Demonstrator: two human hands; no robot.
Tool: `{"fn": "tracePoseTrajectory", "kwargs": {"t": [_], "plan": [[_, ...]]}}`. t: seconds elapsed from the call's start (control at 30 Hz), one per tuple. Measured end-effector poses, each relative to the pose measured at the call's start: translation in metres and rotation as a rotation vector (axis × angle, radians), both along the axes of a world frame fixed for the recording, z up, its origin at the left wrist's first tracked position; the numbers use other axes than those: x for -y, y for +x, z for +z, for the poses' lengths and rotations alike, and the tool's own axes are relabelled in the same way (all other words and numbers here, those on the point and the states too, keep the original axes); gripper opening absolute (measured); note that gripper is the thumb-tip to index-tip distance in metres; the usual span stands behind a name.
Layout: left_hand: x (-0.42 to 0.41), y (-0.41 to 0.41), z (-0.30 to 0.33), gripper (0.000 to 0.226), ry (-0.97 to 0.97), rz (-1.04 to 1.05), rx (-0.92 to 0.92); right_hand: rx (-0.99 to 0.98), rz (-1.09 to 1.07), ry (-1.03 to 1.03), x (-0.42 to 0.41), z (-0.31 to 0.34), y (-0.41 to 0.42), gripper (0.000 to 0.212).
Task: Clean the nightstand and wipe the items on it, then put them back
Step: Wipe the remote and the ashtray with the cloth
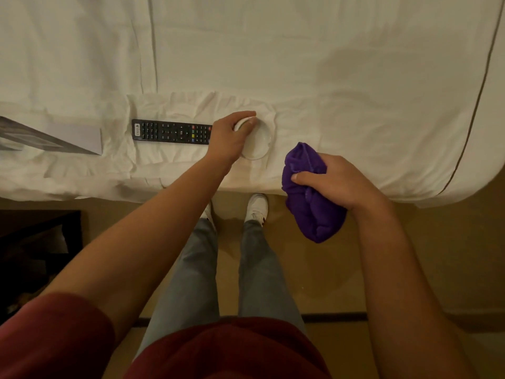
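Reaching out over the bed (328, 64), the person's left hand (228, 138) curls its fingers over the rim of a small white round dish (258, 143), thumb and fingertips pinching its far edge. It sits on a white cloth (177, 105) spread on the sheet, probably laid there to keep the nightstand's things off the bedding while they get wiped. Just beside the dish, touching the hand's side, lies a black remote control (169, 131), buttons up. Farther left rests a folded grey card (52, 138). The right hand (333, 181) is closed tight round a bunched purple rag (308, 198), held just off the mattress edge, ready to come in. The dish looks next in line for a wipe. The nightstand itself isn't clearly shown; a dark piece of furniture (38, 255) sits at lower left, which may be it.
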State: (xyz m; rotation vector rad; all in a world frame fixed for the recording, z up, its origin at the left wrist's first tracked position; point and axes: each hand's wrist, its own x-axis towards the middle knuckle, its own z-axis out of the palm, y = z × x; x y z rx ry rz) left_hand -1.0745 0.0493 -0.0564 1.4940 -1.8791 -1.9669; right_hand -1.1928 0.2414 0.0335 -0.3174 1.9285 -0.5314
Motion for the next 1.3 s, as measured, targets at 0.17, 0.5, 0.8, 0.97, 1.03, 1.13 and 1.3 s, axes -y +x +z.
{"fn": "tracePoseTrajectory", "kwargs": {"t": [0.17, 0.5, 0.8, 0.97, 1.03, 1.13, 1.3], "plan": [[-0.008, -0.005, -0.009, 0.03, -0.218, -0.201, 0.106, 0.013, -0.051, -0.017, -0.01, -0.008, 0.004, 0.014], [-0.021, 0.002, 0.013, 0.035, -0.598, -0.361, 0.2, -0.049, -0.212, -0.176, 0.004, -0.004, 0.002, 0.013], [-0.027, 0.037, 0.083, 0.045, -0.02, -0.132, -0.03, -0.097, -0.366, -0.289, 0.059, 0.027, 0.025, 0.042], [0.003, 0.06, 0.1, 0.056, 0.074, -0.168, -0.068, -0.112, -0.311, -0.332, 0.094, 0.046, 0.051, 0.058], [0.018, 0.069, 0.105, 0.057, 0.085, -0.141, -0.088, -0.091, -0.302, -0.36, 0.106, 0.051, 0.062, 0.061], [0.04, 0.087, 0.111, 0.059, 0.126, -0.108, -0.131, -0.117, -0.271, -0.397, 0.12, 0.057, 0.078, 0.062], [0.065, 0.115, 0.121, 0.035, 0.076, -0.013, -0.195, -0.157, -0.31, -0.38, 0.143, 0.058, 0.102, 0.069]]}}
